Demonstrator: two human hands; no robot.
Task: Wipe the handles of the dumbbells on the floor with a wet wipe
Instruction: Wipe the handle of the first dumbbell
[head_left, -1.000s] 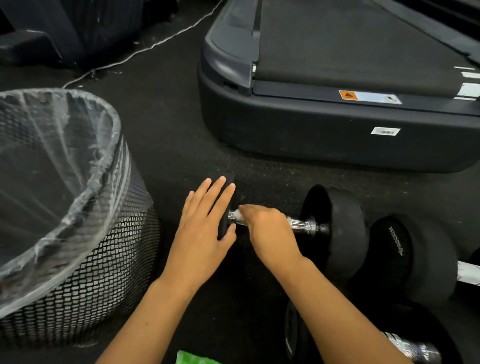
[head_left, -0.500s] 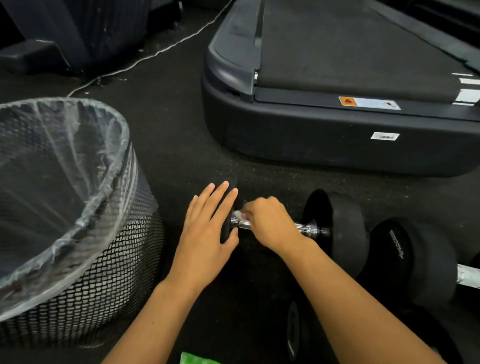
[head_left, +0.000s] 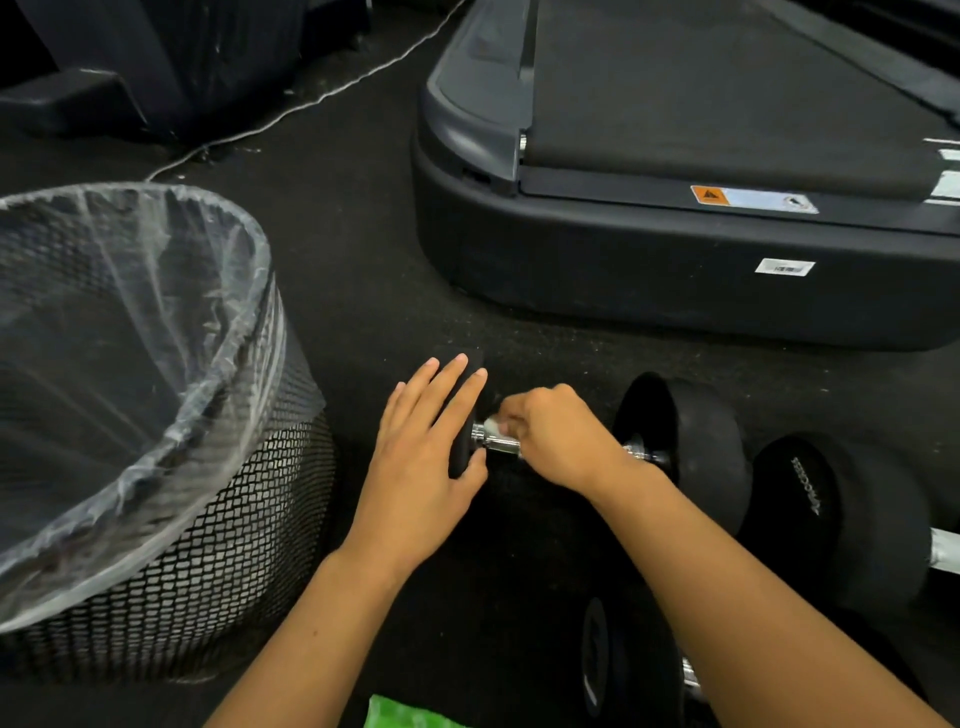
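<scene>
A black dumbbell (head_left: 691, 447) lies on the dark floor, its chrome handle (head_left: 496, 442) running left to right. My left hand (head_left: 423, 457) rests flat with straight fingers on the dumbbell's left weight. My right hand (head_left: 558, 439) is curled round the handle near its left end and presses a white wet wipe (head_left: 497, 425) against it; only a scrap of the wipe shows. A second dumbbell (head_left: 841, 514) lies to the right. A third dumbbell (head_left: 628, 670) sits at the bottom, partly hidden by my right forearm.
A black mesh bin (head_left: 218, 545) with a clear plastic liner stands close on the left. A treadmill base (head_left: 649, 270) fills the far right. A white cable (head_left: 291, 111) crosses the floor behind. A green packet (head_left: 402, 714) peeks in at the bottom edge.
My right hand has slid left along the handle toward the left weight, rubbing with the wipe. My left hand has stayed on the left weight. The view has shifted slightly.
</scene>
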